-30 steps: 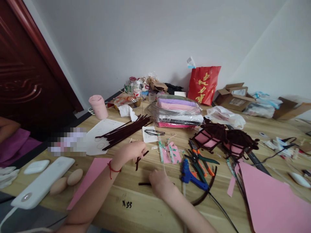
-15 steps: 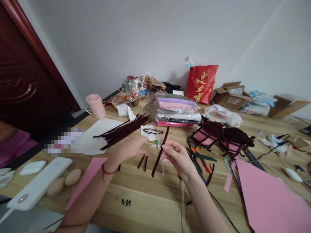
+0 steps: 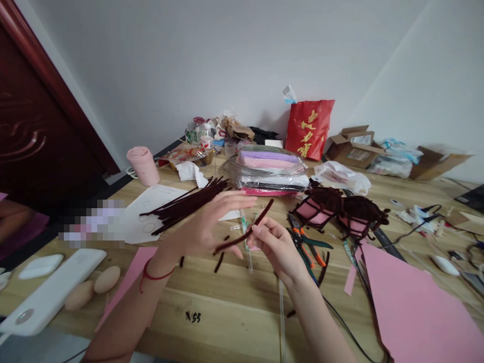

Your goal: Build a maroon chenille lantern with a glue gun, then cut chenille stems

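My right hand (image 3: 275, 245) pinches a dark maroon pipe cleaner (image 3: 244, 234) above the wooden table (image 3: 234, 307), slanting from upper right to lower left. My left hand (image 3: 206, 224), with a red string on the wrist, hovers just left of it with fingers spread, touching or nearly touching its lower end. Short maroon pieces (image 3: 219, 262) lie on the table below my hands. A bundle of long maroon pipe cleaners (image 3: 185, 204) lies behind my left hand.
Pliers with orange and green handles (image 3: 308, 244) and two pink lanterns trimmed in maroon (image 3: 340, 212) lie right of my hands. Pink paper (image 3: 416, 307) covers the near right. A stack of bagged coloured material (image 3: 274, 171), a pink cup (image 3: 143, 165) and a red bag (image 3: 308, 128) stand farther back. Another person's arm (image 3: 13, 217) shows at far left.
My right hand picked a pipe cleaner up off the table and now tilts it flatter. My left hand left the short pieces on the table, rose and spread open beside it.
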Demonstrator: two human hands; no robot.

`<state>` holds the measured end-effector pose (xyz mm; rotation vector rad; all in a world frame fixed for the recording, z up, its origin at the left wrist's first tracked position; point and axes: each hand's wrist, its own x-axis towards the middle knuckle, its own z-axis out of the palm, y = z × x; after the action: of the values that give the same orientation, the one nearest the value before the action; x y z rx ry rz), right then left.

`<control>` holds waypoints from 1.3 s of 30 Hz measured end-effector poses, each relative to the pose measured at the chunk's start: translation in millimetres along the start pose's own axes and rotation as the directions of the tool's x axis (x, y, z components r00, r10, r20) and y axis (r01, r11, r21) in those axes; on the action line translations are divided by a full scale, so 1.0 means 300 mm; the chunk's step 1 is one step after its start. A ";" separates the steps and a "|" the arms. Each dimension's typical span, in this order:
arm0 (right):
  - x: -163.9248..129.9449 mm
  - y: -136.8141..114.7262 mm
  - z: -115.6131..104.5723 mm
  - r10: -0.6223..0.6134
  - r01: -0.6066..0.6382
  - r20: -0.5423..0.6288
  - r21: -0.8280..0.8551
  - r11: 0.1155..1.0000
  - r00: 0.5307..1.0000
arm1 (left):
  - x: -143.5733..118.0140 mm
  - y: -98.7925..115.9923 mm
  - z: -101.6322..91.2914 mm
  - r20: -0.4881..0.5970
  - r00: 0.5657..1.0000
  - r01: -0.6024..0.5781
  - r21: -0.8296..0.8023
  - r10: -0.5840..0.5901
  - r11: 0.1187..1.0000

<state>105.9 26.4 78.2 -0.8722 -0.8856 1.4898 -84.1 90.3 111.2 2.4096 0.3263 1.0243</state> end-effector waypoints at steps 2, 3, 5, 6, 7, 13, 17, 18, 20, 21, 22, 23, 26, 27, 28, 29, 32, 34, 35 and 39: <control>-0.009 0.000 -0.002 -0.062 0.062 0.009 -0.036 0.997 0.998 | 0.003 -0.006 0.005 -0.145 0.989 -0.035 -0.111 0.018 0.993; -0.015 0.001 -0.001 -0.096 0.097 0.010 -0.059 0.994 0.995 | 0.002 -0.008 0.011 -0.219 0.976 -0.024 -0.175 -0.015 0.984; -0.029 0.004 0.004 -0.145 0.148 0.032 -0.100 0.984 0.989 | -0.002 -0.007 0.027 -0.337 0.928 0.052 -0.299 -0.156 0.953; -0.036 0.004 0.008 -0.166 0.170 0.046 -0.108 0.980 0.985 | -0.003 -0.003 0.036 -0.373 0.900 0.091 -0.347 -0.226 0.934; -0.042 0.005 0.013 -0.188 0.193 0.055 -0.104 0.976 0.981 | -0.003 0.002 0.045 -0.392 0.875 0.125 -0.382 -0.283 0.916; -0.053 -0.004 0.020 -0.305 0.304 -0.032 -0.032 0.952 0.952 | 0.013 0.047 0.077 -0.307 0.901 0.201 -0.332 -0.307 0.922; -0.043 -0.013 0.003 -0.330 0.336 -0.130 0.021 0.942 0.935 | 0.016 0.061 0.083 -0.131 0.964 0.176 -0.343 -0.233 0.923; -0.043 -0.015 0.001 -0.321 0.327 -0.138 0.024 0.945 0.937 | 0.016 0.061 0.083 -0.124 0.970 0.150 -0.374 -0.210 0.915; -0.046 -0.017 0.002 -0.280 0.283 -0.097 0.017 0.959 0.955 | 0.018 0.059 0.081 -0.188 0.967 0.081 -0.416 -0.173 0.906; -0.049 -0.018 0.004 -0.260 0.261 -0.059 0.015 0.965 0.964 | 0.019 0.058 0.080 -0.244 0.954 0.054 -0.425 -0.172 0.903; -0.052 -0.018 0.007 -0.244 0.245 -0.017 0.016 0.970 0.970 | 0.021 0.058 0.079 -0.298 0.937 0.037 -0.430 -0.180 0.902; -0.056 -0.017 0.010 -0.235 0.235 0.020 0.018 0.972 0.972 | 0.023 0.059 0.080 -0.339 0.919 0.036 -0.437 -0.202 0.899; -0.067 -0.018 0.016 -0.213 0.214 0.075 0.001 0.977 0.974 | 0.024 0.075 0.089 -0.382 0.863 0.104 -0.507 -0.331 0.856; -0.070 -0.019 0.017 -0.201 0.203 0.083 -0.015 0.979 0.976 | 0.023 0.085 0.094 -0.383 0.845 0.127 -0.535 -0.374 0.835; -0.074 -0.021 0.017 -0.191 0.195 0.085 -0.032 0.980 0.978 | 0.021 0.095 0.101 -0.385 0.829 0.146 -0.552 -0.406 0.821; -0.077 -0.023 0.018 -0.185 0.189 0.085 -0.048 0.981 0.979 | 0.020 0.105 0.108 -0.390 0.817 0.160 -0.556 -0.426 0.816; -0.088 -0.029 0.024 -0.185 0.190 0.069 -0.078 0.979 0.980 | 0.014 0.131 0.127 -0.407 0.820 0.172 -0.496 -0.402 0.851; -0.097 -0.031 0.029 -0.195 0.199 0.056 -0.085 0.976 0.979 | 0.010 0.139 0.135 -0.417 0.830 0.169 -0.447 -0.371 0.879; -0.101 -0.032 0.032 -0.202 0.206 0.052 -0.088 0.975 0.978 | 0.007 0.140 0.137 -0.422 0.834 0.162 -0.427 -0.355 0.889; -0.114 -0.037 0.040 -0.225 0.226 0.022 -0.149 0.963 0.974 | -0.005 0.137 0.139 -0.415 0.849 0.180 -0.356 -0.327 0.917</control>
<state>103.1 -7.7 95.0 -0.8467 -1.0752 1.2404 -53.9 40.1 107.4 1.7630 0.5932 1.4072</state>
